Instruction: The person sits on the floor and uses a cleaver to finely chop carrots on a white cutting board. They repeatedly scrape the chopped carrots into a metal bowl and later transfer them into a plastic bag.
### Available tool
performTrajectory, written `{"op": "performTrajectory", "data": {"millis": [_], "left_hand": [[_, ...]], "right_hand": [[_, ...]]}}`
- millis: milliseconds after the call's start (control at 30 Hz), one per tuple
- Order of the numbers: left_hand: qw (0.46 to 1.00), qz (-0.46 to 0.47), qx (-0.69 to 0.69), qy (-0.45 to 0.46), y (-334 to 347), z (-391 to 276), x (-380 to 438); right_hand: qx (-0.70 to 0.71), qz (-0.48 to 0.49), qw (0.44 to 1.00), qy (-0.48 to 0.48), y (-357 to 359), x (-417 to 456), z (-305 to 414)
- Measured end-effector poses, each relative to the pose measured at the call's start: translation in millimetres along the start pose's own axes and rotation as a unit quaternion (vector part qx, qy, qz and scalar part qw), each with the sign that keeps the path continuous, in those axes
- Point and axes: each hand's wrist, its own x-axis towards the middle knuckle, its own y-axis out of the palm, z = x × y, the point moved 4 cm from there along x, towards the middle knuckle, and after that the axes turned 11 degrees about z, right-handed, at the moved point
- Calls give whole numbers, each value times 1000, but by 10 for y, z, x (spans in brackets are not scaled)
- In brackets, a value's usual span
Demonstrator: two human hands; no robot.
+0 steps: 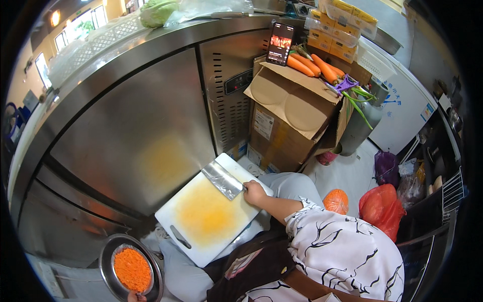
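My right hand (254,193) grips the handle of a Chinese cleaver (222,179), whose broad blade lies over the upper part of a white plastic cutting board (237,168). The board rests across my lap, stained yellow-orange in its middle. At the bottom left, my left hand (136,297) pinches the near rim of a small metal bowl (152,279), and most of that hand is cut off by the picture's edge. Finely chopped carrot (132,268) fills this bowl, which sits within a wider metal basin (105,260).
A stainless steel refrigerated counter (128,124) stands before me. On a cardboard box (279,132) are a phone (280,43), several whole carrots (302,65) and a purple peeler (345,83). A gas cylinder (358,124), red bag (381,207) and orange bag (336,201) stand to the right.
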Motion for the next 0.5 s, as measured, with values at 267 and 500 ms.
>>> {"op": "performTrajectory", "data": {"millis": [267, 500], "left_hand": [[997, -9, -14, -81, 188, 203, 121], [992, 48, -119, -23, -133, 98, -120]], "right_hand": [[11, -7, 999, 35, -155, -141, -239], [53, -14, 998, 24, -113, -70, -147]]}}
